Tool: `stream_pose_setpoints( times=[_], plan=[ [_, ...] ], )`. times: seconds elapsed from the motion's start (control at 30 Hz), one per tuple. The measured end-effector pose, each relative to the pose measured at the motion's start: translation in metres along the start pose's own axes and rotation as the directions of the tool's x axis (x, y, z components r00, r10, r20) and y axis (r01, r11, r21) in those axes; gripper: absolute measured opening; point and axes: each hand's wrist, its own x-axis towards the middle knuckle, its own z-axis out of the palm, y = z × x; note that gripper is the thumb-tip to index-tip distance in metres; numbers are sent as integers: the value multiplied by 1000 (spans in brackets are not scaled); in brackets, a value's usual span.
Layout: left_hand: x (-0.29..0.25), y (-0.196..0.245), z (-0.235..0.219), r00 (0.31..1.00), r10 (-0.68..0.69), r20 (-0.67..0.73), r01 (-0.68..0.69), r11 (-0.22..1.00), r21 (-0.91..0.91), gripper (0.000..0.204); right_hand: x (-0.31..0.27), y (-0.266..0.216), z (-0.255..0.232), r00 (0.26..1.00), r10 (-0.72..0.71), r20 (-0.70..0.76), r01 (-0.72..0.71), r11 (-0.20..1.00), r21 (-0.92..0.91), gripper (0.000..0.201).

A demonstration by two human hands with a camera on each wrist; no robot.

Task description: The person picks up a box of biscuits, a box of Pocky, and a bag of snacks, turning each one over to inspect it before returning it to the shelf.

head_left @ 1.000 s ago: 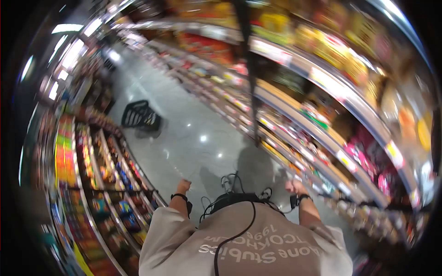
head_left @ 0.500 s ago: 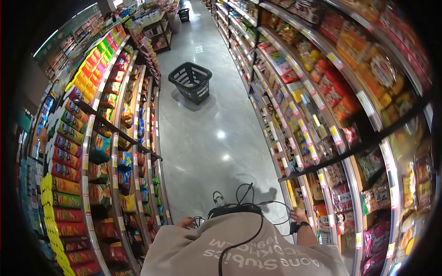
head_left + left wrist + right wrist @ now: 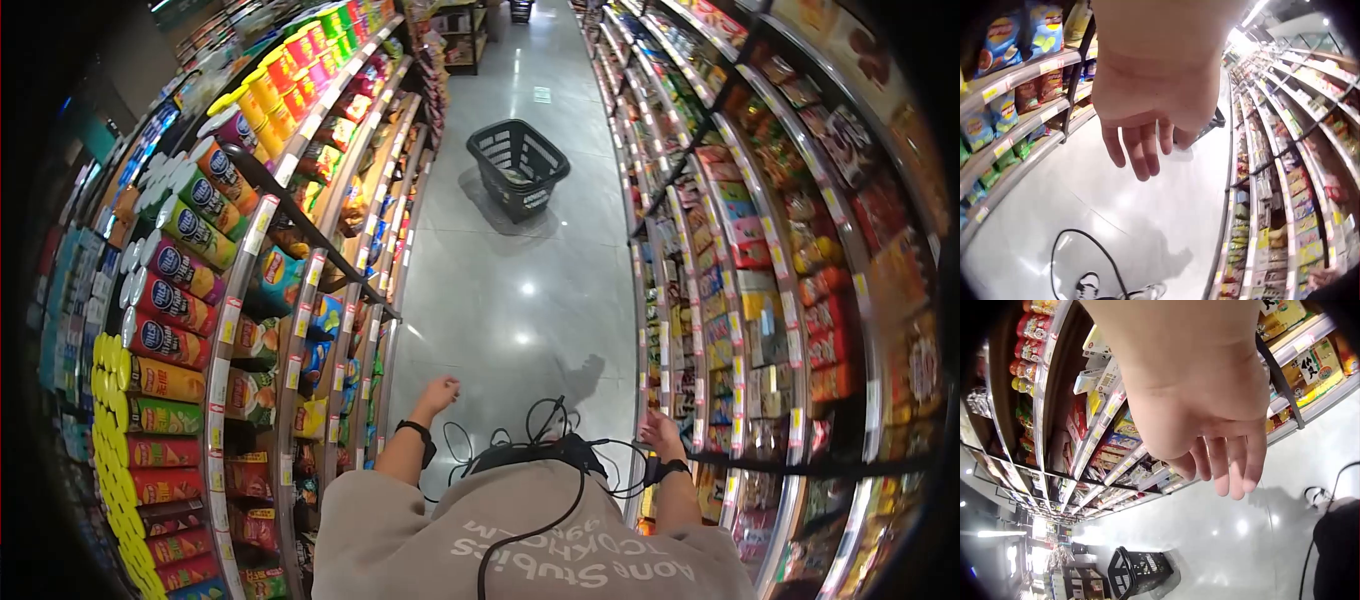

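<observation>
My left hand (image 3: 436,394) hangs over the aisle floor in front of my body, beside the left shelves; in the left wrist view its fingers (image 3: 1141,150) droop loosely with nothing in them. On the other side, my right hand (image 3: 662,434) is near the lower right shelves. Its fingers (image 3: 1235,456) are relaxed and hold nothing in the right wrist view. Ahead on the floor stands a black shopping basket (image 3: 520,190), upright, with something small and pale at its bottom. Both hands are well short of the basket.
Left shelves carry canisters of chips (image 3: 180,300) and chip bags (image 3: 280,275). Packaged snacks (image 3: 760,320) fill the right shelves. A black bar (image 3: 300,225) crosses the left shelves. Loose cables (image 3: 545,420) loop at my waist. Another dark basket (image 3: 521,10) is far down the aisle.
The view has swung from a blurred tilt to straight down the aisle. The basket now appears nearer the centre. My left hand has come forward from beside my body.
</observation>
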Motion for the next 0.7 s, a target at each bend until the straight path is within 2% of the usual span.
stream_pose_setpoints(
  times=[0.07,0.13,0.2,0.27,0.33,0.37,0.4,0.5,0.63,0.67,0.7],
  plan=[
    [6,-6,-6,987,-23,156,-26,954,299,37,26,-6,2,997,27,-69,-24,999,44,36],
    [12,-26,-14,971,-48,235,-72,877,475,37,57,-6,0,993,63,-100,-55,995,78,39],
    [19,-46,-26,948,-252,195,171,918,358,37,91,-5,0,991,124,-55,-116,985,126,41],
    [12,-43,-41,956,-289,49,276,943,187,38,148,-1,-6,971,233,-54,-215,951,223,44],
    [-4,-55,-49,930,-367,-29,368,928,62,38,192,-15,3,974,220,-44,-201,942,268,46],
    [-2,-68,-55,913,-405,-45,407,913,23,38,188,-43,29,983,165,-78,-149,972,181,48],
    [5,-65,-62,895,-442,-59,442,897,-19,38,208,-62,42,986,166,-34,-155,966,208,47],
    [13,-6,-68,841,-538,-52,541,839,58,36,241,-140,100,995,69,70,-75,994,82,44],
    [85,34,-61,904,-405,-135,398,914,-74,37,296,-233,178,983,-65,175,80,993,-82,37],
    [99,54,-51,908,-378,-181,362,925,-115,38,303,-250,193,975,-101,196,123,987,-102,37],
    [108,84,-40,907,-353,-229,325,933,-152,38,305,-258,205,980,-75,184,98,988,-122,37]
  ],
)
